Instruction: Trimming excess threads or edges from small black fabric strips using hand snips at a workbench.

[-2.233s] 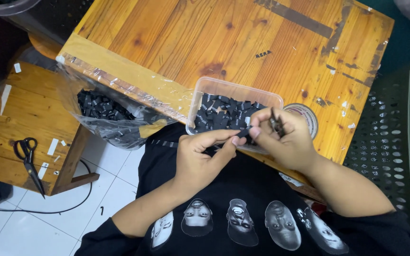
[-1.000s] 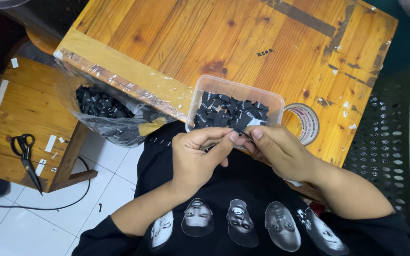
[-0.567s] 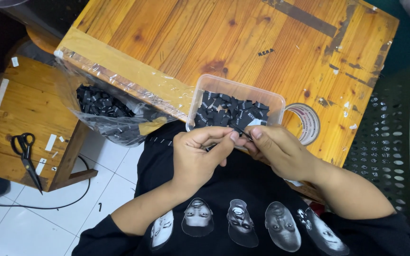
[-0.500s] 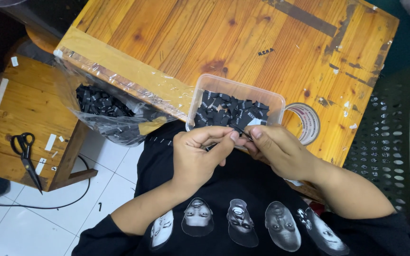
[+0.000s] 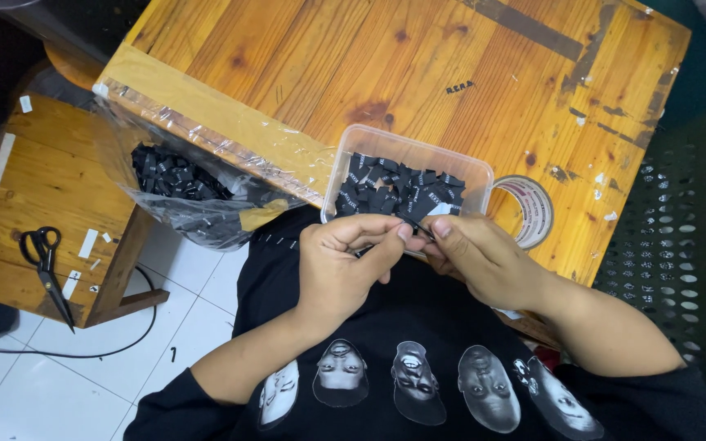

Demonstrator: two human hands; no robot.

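1. Head view: both hands meet just below the tub [image 5: 408, 155], over the person's lap. Left hand [image 5: 343, 265] and right hand [image 5: 484, 260] pinch one small black tag [image 5: 420, 229] between thumb and forefinger tips, with the other fingers curled in.
2. The tag sits at the fingertips, just off the tabletop [image 5: 353, 65] edge, touching nothing else that I can see.
3. To do this well, I judge a light grip near the tag's ends is best, hands kept close so it stays taut.
4. Edges: the tub overhangs the tabletop's near edge, so a nudge from the knuckles could tip it.
5. Room: tape roll [image 5: 529, 211] is just right of the tub, bag [image 5: 185, 192] of tags hangs left, and scissors [image 5: 45, 265] lie well apart on the stool [image 5: 18, 188].
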